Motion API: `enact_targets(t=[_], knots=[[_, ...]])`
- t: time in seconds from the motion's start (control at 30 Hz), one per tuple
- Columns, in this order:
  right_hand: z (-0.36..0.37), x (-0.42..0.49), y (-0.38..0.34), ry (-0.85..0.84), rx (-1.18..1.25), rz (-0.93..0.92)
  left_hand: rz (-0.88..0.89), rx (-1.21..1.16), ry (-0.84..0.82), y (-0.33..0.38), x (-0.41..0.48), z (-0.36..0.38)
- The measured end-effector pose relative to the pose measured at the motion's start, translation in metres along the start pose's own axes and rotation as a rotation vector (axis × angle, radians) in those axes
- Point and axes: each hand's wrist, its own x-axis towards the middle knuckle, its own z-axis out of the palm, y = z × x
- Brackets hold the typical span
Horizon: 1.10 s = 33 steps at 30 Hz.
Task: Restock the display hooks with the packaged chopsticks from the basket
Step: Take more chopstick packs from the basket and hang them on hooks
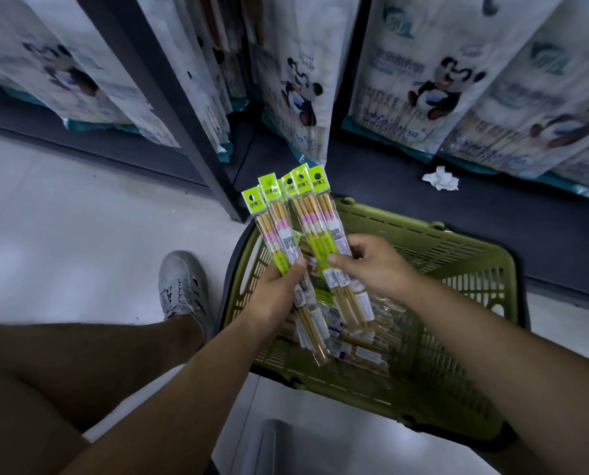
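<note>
Green basket: plastic, with slotted walls, standing on the pale floor just beside the dark shelf base.
Packs in basket: several clear packs of chopsticks lying flat on the bottom, partly hidden under the arms.
Left hand: above the left side of the basket; grip closed round the lower part of a fanned bunch, thumb on the front.
Left bunch: yellow-green header cards pointing up toward the shelf; wooden sticks with pink and white bands inside clear wrap.
Right hand: above the middle of the basket; grip pinching a second bunch, thumb on the front, fingers behind.
Right bunch: just beside the left bunch, header cards nearly touching at the top; lower ends hanging over the basket.
Shelf post: dark metal, slanting down to the floor, left of the basket.
Large bags: white, with a cartoon panda print, in a row above the shelf base.
Crumpled paper: white, on the shelf base, near the far rim of the basket but apart from it.
Shoe: grey, on the floor, near the left wall of the basket.
</note>
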Motion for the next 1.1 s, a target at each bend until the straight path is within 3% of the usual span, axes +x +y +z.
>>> enact_targets(t=[0.1,0.4,0.57,0.83,1.1], knots=[[0.001,-0.012,-0.030,0.014,0.154,-0.019,0.078,-0.034,-0.089,0.017,-0.010,0.012],[-0.024,-0.060,-0.113,0.229,0.059,-0.220,0.413,0.129,-0.140,0.088,-0.053,0.037],[-0.046,-0.090,-0.151,0.226,0.265,-0.249,0.575,0.207,-0.200,0.125,-0.086,0.049],[-0.084,-0.137,-0.204,0.191,0.332,-0.194,0.738,0.343,-0.276,0.173,-0.125,0.058],[-0.111,-0.180,-0.254,0.361,0.350,-0.317,0.877,0.365,-0.313,0.217,-0.166,0.082]])
